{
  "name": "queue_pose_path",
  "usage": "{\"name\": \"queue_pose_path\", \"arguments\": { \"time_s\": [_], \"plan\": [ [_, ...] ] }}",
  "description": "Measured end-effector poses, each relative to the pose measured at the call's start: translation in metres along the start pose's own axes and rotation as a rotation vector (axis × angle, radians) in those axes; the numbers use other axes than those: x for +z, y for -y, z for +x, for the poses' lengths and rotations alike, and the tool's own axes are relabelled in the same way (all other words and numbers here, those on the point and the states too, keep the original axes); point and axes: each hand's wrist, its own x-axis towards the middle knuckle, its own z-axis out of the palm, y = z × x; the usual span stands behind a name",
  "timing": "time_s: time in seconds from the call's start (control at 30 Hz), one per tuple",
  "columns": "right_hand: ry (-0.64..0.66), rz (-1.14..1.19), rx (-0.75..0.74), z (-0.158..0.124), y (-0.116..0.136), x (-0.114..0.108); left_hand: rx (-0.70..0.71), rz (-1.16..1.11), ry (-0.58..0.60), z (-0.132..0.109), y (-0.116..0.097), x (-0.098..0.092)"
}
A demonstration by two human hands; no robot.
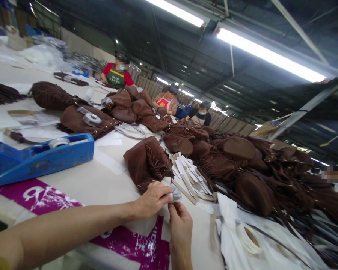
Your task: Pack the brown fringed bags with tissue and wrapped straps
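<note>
The left hand (154, 198) and right hand (181, 221) both pinch a clear bundle (177, 193). It seems light, soft and slippery, so best held by its edge.

Tube lights (270, 55) glare overhead against a dim roof (186, 48), lighting the pale table (109, 187) softly, while the held clear item (176, 193) blurs and the dark bags (255, 192) at right lose detail.

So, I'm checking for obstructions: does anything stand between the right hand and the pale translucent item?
Nothing visible does: the right hand has its fingertips at the pale translucent item, close beside the left hand. The brown fringed bag lies beyond, not between.
</note>
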Motion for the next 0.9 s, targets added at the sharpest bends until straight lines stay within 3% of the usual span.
{"name": "queue_pose_path", "arguments": {
  "time_s": [0.13,0.3,0.47,0.7,0.77,0.9],
  "plan": [
    [0.056,0.472,0.281,-0.01,0.004,0.003,0.069,0.059,0.025,-0.003,0.007,0.006],
    [0.085,0.729,0.367,-0.016,0.001,0.009,0.15,0.123,0.091,-0.006,0.009,0.008],
    [0.15,0.779,0.446,-0.012,-0.004,0.006,0.042,0.007,0.112,-0.003,0.001,-0.001],
    [0.284,0.844,0.49,-0.008,-0.007,0.009,-0.146,-0.254,-0.012,0.0,0.001,-0.003],
    [0.327,0.837,0.46,-0.007,-0.013,0.009,-0.121,-0.173,-0.044,-0.002,0.003,0.001],
    [0.455,0.712,0.458,-0.008,-0.029,-0.01,0.071,0.031,-0.017,-0.01,0.006,0.01]
  ]
}}
